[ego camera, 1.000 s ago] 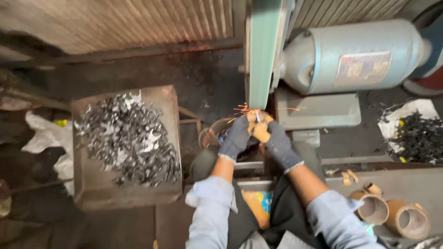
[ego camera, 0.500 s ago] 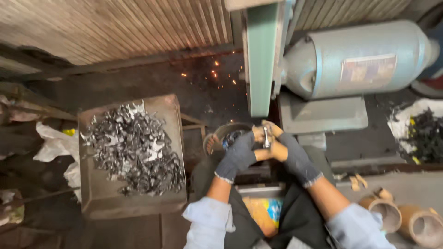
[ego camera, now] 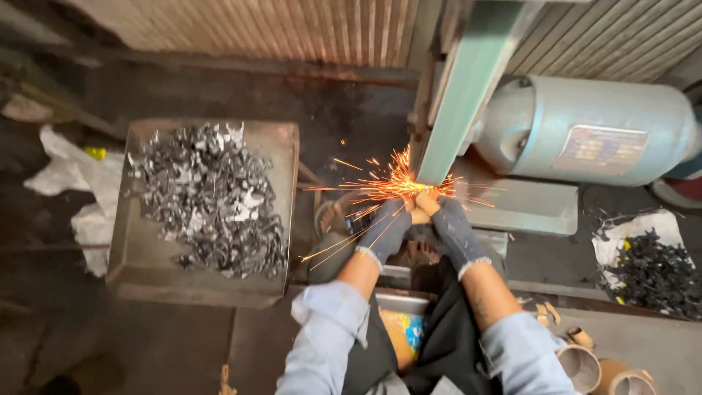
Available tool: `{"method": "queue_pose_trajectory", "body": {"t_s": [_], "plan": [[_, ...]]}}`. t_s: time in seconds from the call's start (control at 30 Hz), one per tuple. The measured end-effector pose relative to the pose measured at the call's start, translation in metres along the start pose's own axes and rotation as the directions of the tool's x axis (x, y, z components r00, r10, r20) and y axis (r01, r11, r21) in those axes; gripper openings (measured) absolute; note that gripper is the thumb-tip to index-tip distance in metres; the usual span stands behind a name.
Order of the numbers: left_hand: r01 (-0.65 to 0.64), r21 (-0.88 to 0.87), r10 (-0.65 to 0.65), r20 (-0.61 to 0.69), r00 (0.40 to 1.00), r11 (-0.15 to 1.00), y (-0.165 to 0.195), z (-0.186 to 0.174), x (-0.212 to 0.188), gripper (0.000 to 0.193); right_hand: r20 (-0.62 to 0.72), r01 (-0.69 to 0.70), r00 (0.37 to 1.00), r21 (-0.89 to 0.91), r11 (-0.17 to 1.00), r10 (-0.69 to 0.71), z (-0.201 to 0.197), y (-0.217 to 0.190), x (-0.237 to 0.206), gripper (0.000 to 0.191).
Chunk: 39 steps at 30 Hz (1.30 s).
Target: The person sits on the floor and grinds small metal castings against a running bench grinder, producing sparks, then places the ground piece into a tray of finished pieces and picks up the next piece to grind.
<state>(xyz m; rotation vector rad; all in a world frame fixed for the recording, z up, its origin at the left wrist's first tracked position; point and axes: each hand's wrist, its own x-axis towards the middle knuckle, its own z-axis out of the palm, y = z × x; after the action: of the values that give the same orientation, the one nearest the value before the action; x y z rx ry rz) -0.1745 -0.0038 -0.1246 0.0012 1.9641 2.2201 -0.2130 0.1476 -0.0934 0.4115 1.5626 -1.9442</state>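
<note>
Both my hands wear dark knit gloves and meet at the lower end of a green sanding belt (ego camera: 468, 88). My left hand (ego camera: 387, 228) and my right hand (ego camera: 450, 219) together pinch a small metal piece (ego camera: 418, 197) against the belt. The piece is mostly hidden by my fingers. Orange sparks (ego camera: 380, 186) spray leftward and downward from the contact point. A grey electric motor (ego camera: 585, 132) sits right of the belt.
A square metal tray (ego camera: 131, 249) heaped with several shiny metal parts (ego camera: 208, 197) stands to my left. A white sack with dark metal parts (ego camera: 654, 274) lies at right. Cardboard tubes (ego camera: 585, 366) sit at lower right. A corrugated wall runs behind.
My hands have lifted the piece up onto the belt, and sparks now burst from under my fingertips. The view has shifted slightly right.
</note>
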Motion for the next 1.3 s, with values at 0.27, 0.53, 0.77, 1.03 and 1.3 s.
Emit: {"method": "queue_pose_trajectory", "body": {"t_s": [0.27, 0.53, 0.77, 1.03, 1.3], "plan": [[0.388, -0.378, -0.308, 0.257, 0.916, 0.841, 0.030, 0.010, -0.004, 0.028, 0.077, 0.097, 0.989, 0.331, 0.939, -0.129, -0.029, 0.008, -0.019, 0.028], [0.135, -0.614, -0.150, 0.027, 0.988, 0.777, 0.060, 0.035, -0.004, 0.029, -0.233, 0.133, 0.970, 0.300, 0.945, -0.063, -0.047, 0.025, 0.027, 0.024], [-0.078, 0.729, 0.305, -0.184, 0.934, 0.680, 0.085, -0.070, -0.032, 0.052, -0.161, 0.340, 0.911, -0.227, 0.913, -0.379, -0.027, 0.021, -0.014, 0.044], [0.521, 0.750, 0.195, -0.629, 0.752, 0.408, 0.071, -0.262, -0.066, 0.020, 0.157, 0.167, 0.986, -0.857, 0.488, -0.063, 0.065, -0.011, -0.088, 0.053], [-0.316, -0.150, 0.173, -0.587, 0.791, 0.937, 0.037, -0.120, -0.108, 0.040, 0.382, 0.329, 0.918, -0.580, 0.745, -0.109, 0.087, -0.002, -0.095, 0.050]]}}
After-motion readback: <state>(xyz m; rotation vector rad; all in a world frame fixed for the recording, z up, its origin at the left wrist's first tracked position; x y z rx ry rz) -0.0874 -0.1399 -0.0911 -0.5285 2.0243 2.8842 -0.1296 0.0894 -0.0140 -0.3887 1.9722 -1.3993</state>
